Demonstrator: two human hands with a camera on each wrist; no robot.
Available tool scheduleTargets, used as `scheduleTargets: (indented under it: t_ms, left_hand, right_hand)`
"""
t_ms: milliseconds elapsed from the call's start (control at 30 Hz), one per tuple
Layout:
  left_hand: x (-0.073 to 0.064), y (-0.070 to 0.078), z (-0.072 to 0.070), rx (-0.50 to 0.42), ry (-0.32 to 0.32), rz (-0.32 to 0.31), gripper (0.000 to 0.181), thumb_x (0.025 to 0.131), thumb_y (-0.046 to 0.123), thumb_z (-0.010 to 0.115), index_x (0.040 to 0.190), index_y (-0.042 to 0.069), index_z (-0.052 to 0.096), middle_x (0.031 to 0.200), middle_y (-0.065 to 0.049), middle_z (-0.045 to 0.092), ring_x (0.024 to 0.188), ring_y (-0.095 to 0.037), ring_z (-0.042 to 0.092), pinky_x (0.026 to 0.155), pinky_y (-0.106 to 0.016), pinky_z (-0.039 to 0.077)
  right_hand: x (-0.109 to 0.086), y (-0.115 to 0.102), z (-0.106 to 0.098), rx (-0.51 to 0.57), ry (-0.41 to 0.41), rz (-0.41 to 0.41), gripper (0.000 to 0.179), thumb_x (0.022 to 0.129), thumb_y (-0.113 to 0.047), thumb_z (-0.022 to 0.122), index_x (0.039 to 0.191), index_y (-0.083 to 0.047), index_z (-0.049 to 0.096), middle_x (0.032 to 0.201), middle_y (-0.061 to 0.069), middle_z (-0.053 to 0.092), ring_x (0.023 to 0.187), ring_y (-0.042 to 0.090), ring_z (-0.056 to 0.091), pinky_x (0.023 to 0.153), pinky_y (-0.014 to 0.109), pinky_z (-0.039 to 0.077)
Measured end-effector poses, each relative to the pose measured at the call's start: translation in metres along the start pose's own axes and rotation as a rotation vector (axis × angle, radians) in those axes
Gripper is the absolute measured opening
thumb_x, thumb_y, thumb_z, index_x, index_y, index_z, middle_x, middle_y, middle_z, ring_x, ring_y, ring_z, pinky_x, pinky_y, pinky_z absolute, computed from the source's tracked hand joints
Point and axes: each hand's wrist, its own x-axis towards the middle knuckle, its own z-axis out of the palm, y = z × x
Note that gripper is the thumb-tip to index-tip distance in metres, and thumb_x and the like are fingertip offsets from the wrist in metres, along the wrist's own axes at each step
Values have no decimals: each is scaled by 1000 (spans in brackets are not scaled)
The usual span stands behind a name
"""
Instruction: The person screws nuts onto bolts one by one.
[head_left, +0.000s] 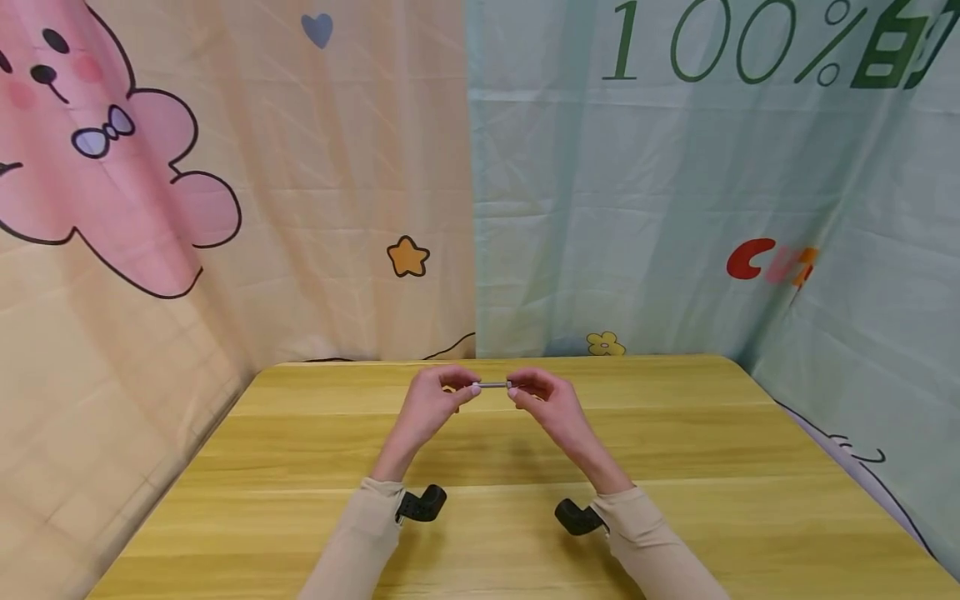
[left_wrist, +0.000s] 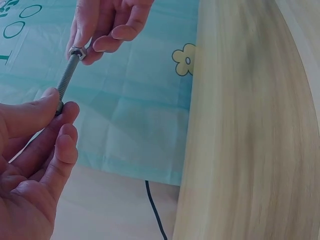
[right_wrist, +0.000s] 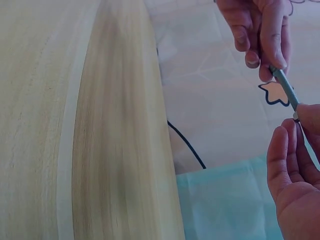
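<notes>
A threaded metal bolt [head_left: 492, 385] spans the space between the two hands above the far part of the table. Thumb and fingertips of the left hand [head_left: 433, 400] pinch the bolt's head end, mostly covered by them. At the other end, the right hand [head_left: 553, 403] pinches a hex nut [left_wrist: 78, 52] between thumb and fingers. The nut sits at the tip of the bolt's shank [left_wrist: 68, 76] in the left wrist view. From the right wrist, the nut [right_wrist: 295, 116] shows only partly beside the right thumb.
The wooden table [head_left: 480, 533] lies beneath both forearms. Printed curtains [head_left: 645, 192] hang behind and beside it. A black camera mount [head_left: 422, 503] is on the left wrist, and another [head_left: 579, 517] on the right. Beyond the table edge runs a dark cable [left_wrist: 156, 210].
</notes>
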Motion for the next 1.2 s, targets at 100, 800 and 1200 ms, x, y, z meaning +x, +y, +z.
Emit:
scheduleTargets:
  t_ms: [100,800,1200]
  left_hand:
    - [-1,-1,2,-7,-6,-7,7,89,7,73,95,8,76,87,-1,71,74,-21,61,60,-35,52]
    - [-1,1,4,2,16,-17,6,88,8,74,94,9,76,85,0,71,73,-23,63,61,-35,53]
    - [-3,-1,5,-26,28,-37,5,88,9,75,93,9,76,85,-1,71,71,-18,61,61,-34,52]
  right_hand:
    - [-1,-1,0,-15,-3,0,23,95,-1,63,116,7,63,116,24,62,103,35,61,82,29,54]
    - [5,17,-3,22,22,-3,25,90,1,68,114,8,66,110,21,67,101,32,66,84,30,54]
    - [6,32,-2,43,37,-7,30,89,-9,74,114,5,67,108,16,68,97,26,67,85,30,54]
